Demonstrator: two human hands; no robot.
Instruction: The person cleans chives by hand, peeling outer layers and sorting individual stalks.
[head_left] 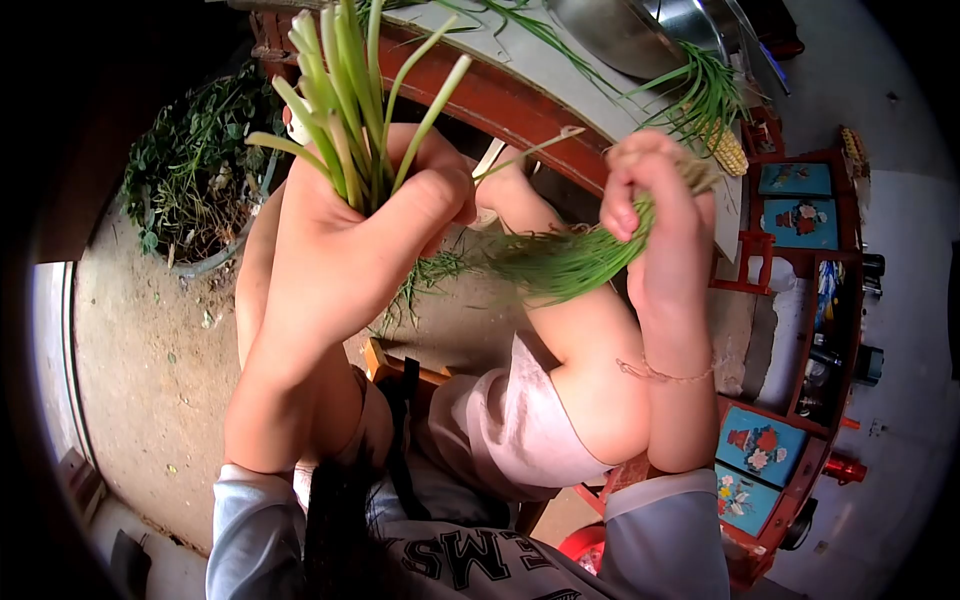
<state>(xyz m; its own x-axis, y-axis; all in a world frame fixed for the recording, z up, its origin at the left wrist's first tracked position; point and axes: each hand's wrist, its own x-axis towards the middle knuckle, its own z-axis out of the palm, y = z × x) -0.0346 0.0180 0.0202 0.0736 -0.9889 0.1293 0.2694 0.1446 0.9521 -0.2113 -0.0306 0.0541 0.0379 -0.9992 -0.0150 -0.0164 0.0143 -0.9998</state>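
Note:
My left hand point(350, 240) is closed around a bunch of green stalks point(345, 110), their pale cut-looking ends pointing up and fanning out above the thumb. A thin single stalk point(530, 152) sticks out from that hand toward the right. My right hand point(660, 200) is wrapped round a bunch of chives point(580, 260); the fine green leaves hang out to the left, slightly blurred, and a paler end shows above the fingers. The two hands are apart, both raised over my lap. What lies inside each fist is hidden.
A red-edged table point(540, 90) stands ahead, with a metal basin point(620, 35), loose green leaves point(700, 100) and a corn cob point(727, 150). Green scraps point(425, 285) lie on the floor. A tub of leafy plants point(190, 170) is at left, a painted cabinet point(765, 445) at right.

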